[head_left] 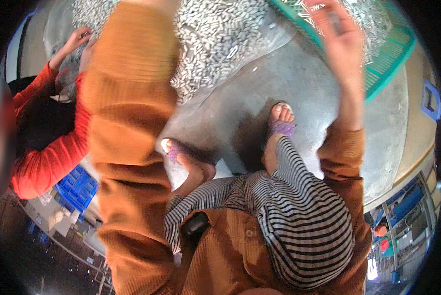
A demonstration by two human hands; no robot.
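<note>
A wide heap of small pale grey-white rod-shaped pieces [213, 44] lies on clear plastic sheeting. My left arm, in a brown ribbed sleeve [132, 98], reaches across it. Only a strip of the left wrist shows at the top edge; that hand is cut off. To the right, my right hand [341, 34] is above a green slotted plastic basket [389, 68] with more slender pale pieces inside. Motion smears its fingers, and a small greyish spot shows among them; I cannot make out whether it is a held piece.
A grey metal surface [230, 105] stretches under the heap, with my feet in purple sandals on it. At left a co-worker's red-sleeved arm [58, 160] and hand [78, 38] reach toward the pieces. A blue crate [78, 188] stands below; a bluish frame [431, 101] lies far right.
</note>
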